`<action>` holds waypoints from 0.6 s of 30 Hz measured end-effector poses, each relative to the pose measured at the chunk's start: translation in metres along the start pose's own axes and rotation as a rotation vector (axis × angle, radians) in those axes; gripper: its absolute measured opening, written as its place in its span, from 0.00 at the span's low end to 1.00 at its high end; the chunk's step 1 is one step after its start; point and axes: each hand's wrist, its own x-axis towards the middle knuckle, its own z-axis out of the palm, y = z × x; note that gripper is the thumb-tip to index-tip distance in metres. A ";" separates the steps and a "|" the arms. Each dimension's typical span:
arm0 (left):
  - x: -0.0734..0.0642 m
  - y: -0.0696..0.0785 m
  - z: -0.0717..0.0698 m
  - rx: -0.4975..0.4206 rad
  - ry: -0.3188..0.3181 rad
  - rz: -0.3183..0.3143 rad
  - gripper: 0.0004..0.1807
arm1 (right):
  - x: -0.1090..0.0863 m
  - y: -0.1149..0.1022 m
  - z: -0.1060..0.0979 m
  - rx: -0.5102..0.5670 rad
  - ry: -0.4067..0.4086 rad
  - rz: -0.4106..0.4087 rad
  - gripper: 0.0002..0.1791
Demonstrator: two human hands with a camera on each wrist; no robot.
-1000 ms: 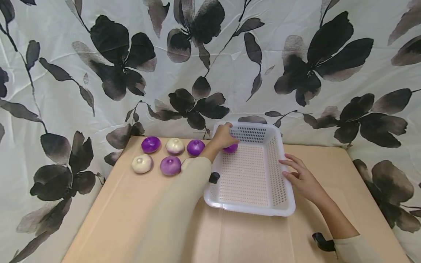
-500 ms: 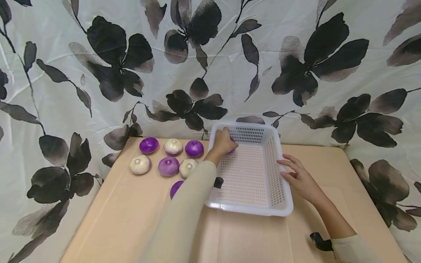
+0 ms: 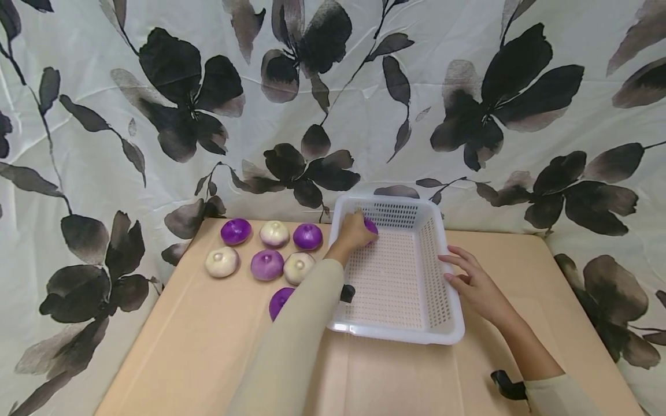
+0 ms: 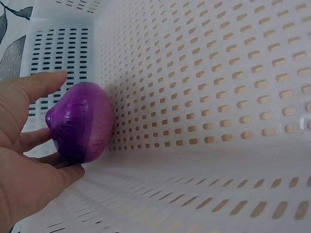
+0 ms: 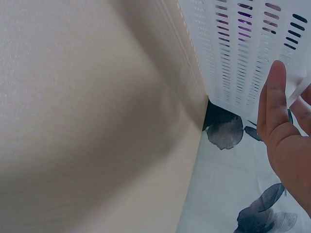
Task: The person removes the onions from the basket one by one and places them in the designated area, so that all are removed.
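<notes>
A white plastic basket (image 3: 387, 334) with perforated walls stands on the table. My left hand (image 3: 354, 234) is inside its far left corner. There, the fingers curl round a purple onion (image 4: 85, 124) near the basket's floor, and the thumb lies by its upper side. My right hand (image 3: 476, 286) holds the basket's right rim; its fingertips reach over the edge, with the thumb on the outer side. In the right wrist view, that hand (image 5: 286, 126) shows beside the perforated wall. Left of the basket sit purple onions, one of them (image 3: 267, 264) in the middle, and white onions, such as one (image 3: 222, 262) at far left.
The onions stand in loose rows on the tan table (image 3: 208, 346). My left sleeve (image 3: 296, 341) partly covers a purple onion (image 3: 280, 301) near the basket. Behind the table hangs a white cloth (image 3: 390, 115) with dark flowers.
My left hand has moved slightly down and right in the basket's corner, and the purple onion shows beside its fingers. The right hand stays on the rim.
</notes>
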 end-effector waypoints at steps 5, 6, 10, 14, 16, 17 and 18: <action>0.000 -0.003 0.004 -0.001 0.001 -0.004 0.36 | 0.000 -0.002 0.001 -0.002 0.004 -0.004 0.25; 0.000 -0.004 0.005 -0.004 -0.002 -0.006 0.37 | 0.000 -0.002 0.001 0.001 0.004 -0.001 0.25; 0.000 -0.006 0.008 -0.034 -0.014 -0.006 0.39 | 0.000 -0.003 0.001 0.003 0.005 0.002 0.25; 0.000 -0.009 0.009 -0.067 -0.033 -0.003 0.39 | -0.001 -0.002 0.001 0.014 -0.003 0.004 0.25; 0.000 -0.009 0.009 -0.079 -0.042 -0.004 0.40 | -0.001 -0.001 0.001 0.022 -0.003 0.001 0.25; 0.000 -0.010 0.009 -0.086 -0.045 -0.007 0.40 | -0.001 -0.001 0.001 0.023 -0.004 -0.001 0.25; 0.000 -0.010 0.009 -0.090 -0.046 -0.009 0.40 | -0.001 0.000 0.001 0.022 -0.005 -0.003 0.25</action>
